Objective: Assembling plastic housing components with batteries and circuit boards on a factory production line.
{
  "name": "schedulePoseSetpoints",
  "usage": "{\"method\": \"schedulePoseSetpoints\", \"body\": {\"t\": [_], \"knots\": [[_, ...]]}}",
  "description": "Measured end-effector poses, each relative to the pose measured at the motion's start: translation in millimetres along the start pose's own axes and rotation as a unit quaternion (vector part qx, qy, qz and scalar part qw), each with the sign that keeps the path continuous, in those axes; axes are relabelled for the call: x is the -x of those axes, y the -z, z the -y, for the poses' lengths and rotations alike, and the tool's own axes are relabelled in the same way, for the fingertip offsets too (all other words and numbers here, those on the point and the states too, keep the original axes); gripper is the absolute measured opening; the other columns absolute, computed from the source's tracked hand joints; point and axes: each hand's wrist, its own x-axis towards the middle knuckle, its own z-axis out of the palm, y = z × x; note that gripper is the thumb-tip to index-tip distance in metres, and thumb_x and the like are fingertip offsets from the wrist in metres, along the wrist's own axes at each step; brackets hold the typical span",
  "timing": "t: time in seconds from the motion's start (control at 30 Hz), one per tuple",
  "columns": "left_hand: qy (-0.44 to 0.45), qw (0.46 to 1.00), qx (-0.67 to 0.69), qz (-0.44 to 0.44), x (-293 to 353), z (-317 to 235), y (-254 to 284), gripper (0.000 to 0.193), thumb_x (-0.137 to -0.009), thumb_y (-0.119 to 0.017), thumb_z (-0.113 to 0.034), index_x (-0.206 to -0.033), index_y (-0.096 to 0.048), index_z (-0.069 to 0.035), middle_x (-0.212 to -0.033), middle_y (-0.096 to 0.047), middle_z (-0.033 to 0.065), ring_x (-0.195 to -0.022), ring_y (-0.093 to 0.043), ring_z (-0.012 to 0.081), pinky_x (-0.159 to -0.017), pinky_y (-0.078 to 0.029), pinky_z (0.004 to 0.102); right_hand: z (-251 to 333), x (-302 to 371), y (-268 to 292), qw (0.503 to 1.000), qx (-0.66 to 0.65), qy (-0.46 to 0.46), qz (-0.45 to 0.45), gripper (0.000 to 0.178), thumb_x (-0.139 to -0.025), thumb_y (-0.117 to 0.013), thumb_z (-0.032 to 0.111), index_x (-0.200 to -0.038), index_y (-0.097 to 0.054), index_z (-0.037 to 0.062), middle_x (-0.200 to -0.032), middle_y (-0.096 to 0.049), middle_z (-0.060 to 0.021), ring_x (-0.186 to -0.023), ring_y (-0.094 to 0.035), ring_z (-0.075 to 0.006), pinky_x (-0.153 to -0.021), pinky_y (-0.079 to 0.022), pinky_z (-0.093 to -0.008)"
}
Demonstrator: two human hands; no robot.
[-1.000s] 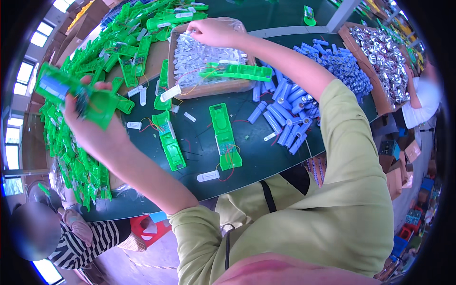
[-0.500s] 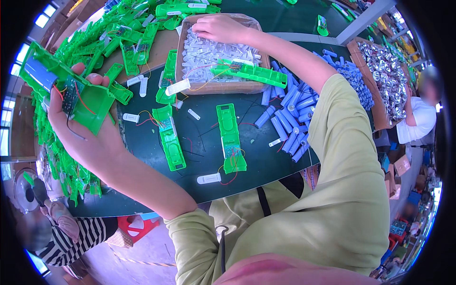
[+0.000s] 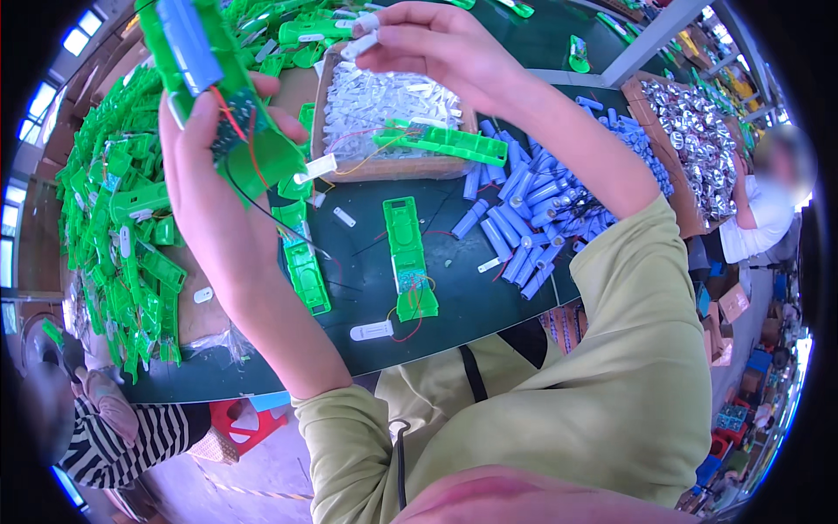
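Note:
Raised at the upper left, my left hand grips a green plastic housing with a blue cylindrical battery and a small circuit board in it. Red and black wires hang from the board. My right hand pinches small white plastic pieces between its fingertips, above the far side of a cardboard box filled with similar white pieces. Another green housing lies across the box's near right corner. On the green table, two opened housings have wires attached.
Green housings are heaped at the left. Blue batteries lie piled right of the box, beside a carton of shiny silver parts. A person in white stands at far right; another in stripes is at lower left.
My right hand has lifted out of the box with white pieces in its fingertips. My left hand has brought the green housing up and to the right, nearer the box.

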Motion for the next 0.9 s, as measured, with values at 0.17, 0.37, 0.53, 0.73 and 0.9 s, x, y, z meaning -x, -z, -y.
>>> {"method": "schedulePoseSetpoints", "body": {"t": [0.17, 0.37, 0.53, 0.73, 0.9], "knots": [[0.039, 0.991, 0.065, 0.112, 21, 3, -32, 0.031, -0.09, -0.04, -0.02, -0.114, -0.042, 0.0, -0.089, -0.059, 0.0151, -0.061, -0.059, 0.0197, -0.051, -0.048, 0.0278, 35, 51, -15, 0.995, 0.031, 0.083, 0.044, 0.018, -0.09, -0.058, 0.011, -0.102, -0.056, -0.0011, -0.086, -0.063, -0.0083, -0.078, -0.062, -0.0135, -0.069, -0.051, -0.025], [0.089, 0.978, 0.082, 0.171, 40, 3, -54, 0.044, -0.088, -0.044, -0.025, -0.124, -0.038, -0.001, -0.089, -0.058, 0.0144, -0.061, -0.058, 0.018, -0.051, -0.047, 0.0259, 37, 66, -15, 0.963, 0.158, 0.214, -0.03, 0.013, -0.091, -0.058, 0.014, -0.093, -0.054, 0.0019, -0.078, -0.056, 0.0001, -0.066, -0.05, -0.0023, -0.06, -0.043, -0.0168], [0.081, 0.975, 0.05, 0.199, 47, 5, -60, 0.048, -0.087, -0.046, -0.027, -0.127, -0.036, -0.001, -0.09, -0.058, 0.0143, -0.061, -0.059, 0.0174, -0.052, -0.047, 0.0242, 40, 72, -30, 0.924, 0.211, 0.312, -0.063, 0.015, -0.087, -0.061, 0.012, -0.096, -0.059, 0.0014, -0.079, -0.062, -0.0042, -0.07, -0.061, -0.0101, -0.062, -0.048, -0.0225], [0.102, 0.979, 0.1, 0.148, 45, 8, -59, 0.047, -0.088, -0.046, -0.023, -0.129, -0.035, -0.003, -0.092, -0.059, 0.0143, -0.064, -0.061, 0.0185, -0.053, -0.05, 0.0256, 31, 69, -32, 0.798, 0.452, 0.397, -0.034, 0.015, -0.089, -0.058, 0.008, -0.102, -0.052, 0.002, -0.087, -0.064, -0.0085, -0.067, -0.063, -0.0087, -0.06, -0.049, -0.022], [0.109, 0.975, 0.133, 0.138, 41, 14, -52, 0.035, -0.092, -0.039, -0.02, -0.123, -0.039, -0.004, -0.087, -0.059, 0.012, -0.065, -0.061, 0.0185, -0.055, -0.051, 0.0272, 33, 59, -33, 0.611, 0.615, 0.498, 0.004, 0.05, -0.07, -0.066, -0.001, -0.118, -0.055, 0.0084, -0.093, -0.063, -0.0083, -0.065, -0.056, -0.0214, -0.064, -0.051, -0.0295]]}}
